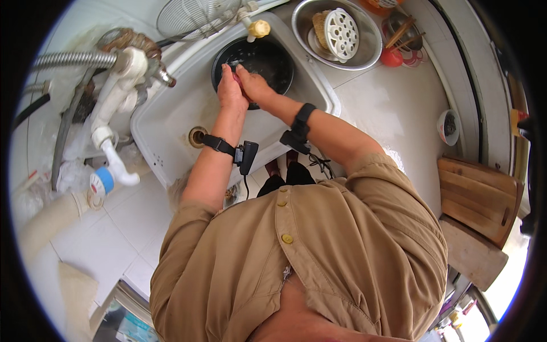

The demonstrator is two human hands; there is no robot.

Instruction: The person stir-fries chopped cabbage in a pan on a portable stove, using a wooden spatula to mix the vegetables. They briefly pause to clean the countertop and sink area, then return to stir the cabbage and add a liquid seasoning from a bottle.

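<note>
My left hand [230, 90] and my right hand [255, 85] are pressed together over a black basin [216, 85] in the sink. Between the palms shows a small reddish thing [236, 78], mostly hidden, so its kind is unclear. Water [269, 64] with light glints or bubbles lies in the basin. Above the basin's far side juts a tap with a yellowish handle [259, 29]. The pale sink [171, 115] surrounds the basin, and its drain hole [197, 137] is left of my left wrist. Each forearm wears a black strap with a device.
A steel bowl [372, 47] on the right counter holds a white perforated disc [341, 34] and a brown sponge-like piece [319, 30]. A wire strainer [188, 17] leans behind the sink. White pipes [102, 115] crowd the left. Wooden boards [476, 196] and a small bowl [442, 126] lie far right.
</note>
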